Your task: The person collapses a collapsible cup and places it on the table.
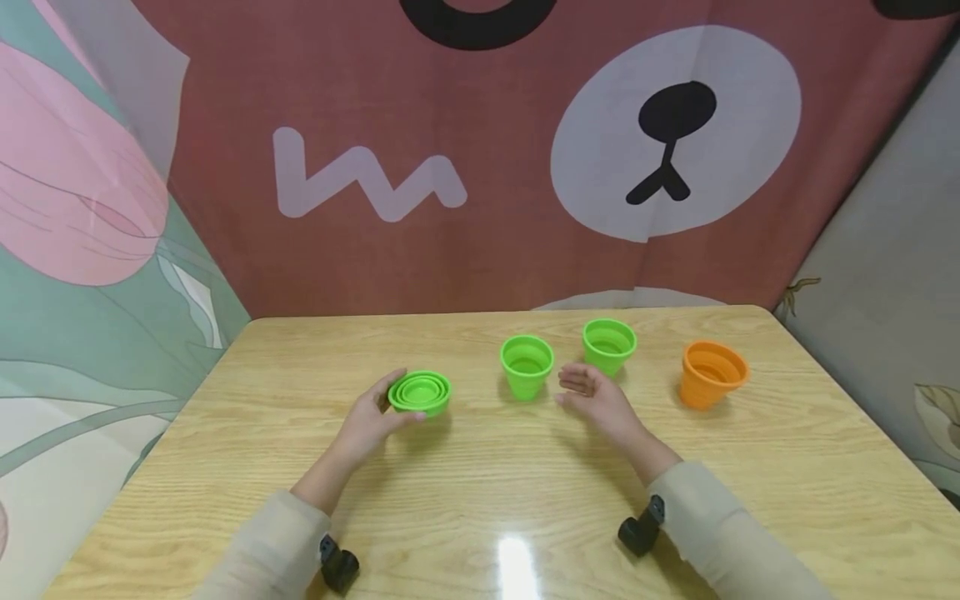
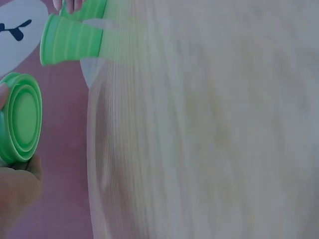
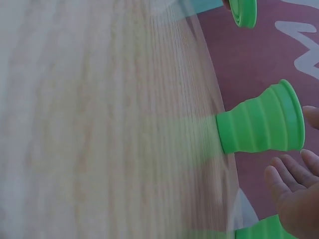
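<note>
My left hand (image 1: pixel 372 414) holds a collapsed green silicone cup (image 1: pixel 420 392) by its sides, thumb in front and fingers behind. In the left wrist view the flattened cup (image 2: pixel 24 118) shows its nested rings and is off the table. An expanded green folding cup (image 1: pixel 527 367) stands upright to its right. My right hand (image 1: pixel 597 403) hovers just right of that cup, holding nothing, its fingers extended toward it. In the right wrist view the fingers (image 3: pixel 284 177) are beside the standing cup (image 3: pixel 261 119), apart from it. A second expanded green cup (image 1: pixel 609 343) is partly behind the right hand.
An orange expanded cup (image 1: pixel 709 373) stands at the right of the wooden table (image 1: pixel 480 483). Behind the table's far edge hangs a reddish-brown cloth (image 1: pixel 510 258) with a cartoon animal face. Floral cloth (image 1: pixel 97 275) hangs on the left side.
</note>
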Action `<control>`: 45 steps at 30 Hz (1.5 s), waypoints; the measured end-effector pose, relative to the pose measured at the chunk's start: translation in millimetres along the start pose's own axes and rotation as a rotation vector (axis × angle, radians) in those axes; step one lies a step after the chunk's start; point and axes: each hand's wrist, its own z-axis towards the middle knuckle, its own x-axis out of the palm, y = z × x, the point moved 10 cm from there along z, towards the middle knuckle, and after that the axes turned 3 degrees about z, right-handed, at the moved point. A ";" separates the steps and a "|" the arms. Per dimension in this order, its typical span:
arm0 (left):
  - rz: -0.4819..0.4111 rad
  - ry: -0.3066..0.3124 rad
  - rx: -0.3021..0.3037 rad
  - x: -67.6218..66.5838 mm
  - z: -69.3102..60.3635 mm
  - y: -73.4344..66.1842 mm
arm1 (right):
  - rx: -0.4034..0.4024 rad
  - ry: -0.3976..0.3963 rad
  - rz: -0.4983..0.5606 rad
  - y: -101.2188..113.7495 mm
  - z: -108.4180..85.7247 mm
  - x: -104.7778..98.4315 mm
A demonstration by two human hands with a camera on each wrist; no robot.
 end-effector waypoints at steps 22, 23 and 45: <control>0.117 -0.129 -0.138 -54.5 20.7 53.3 | -0.020 0.003 0.009 -6.6 26.7 7.6; 0.120 -0.132 -0.142 -56.0 20.7 54.7 | -0.023 0.007 0.011 -6.8 27.3 8.3; 0.241 -0.094 -0.207 -62.3 23.0 70.9 | -0.068 0.012 -0.059 -2.3 38.0 16.0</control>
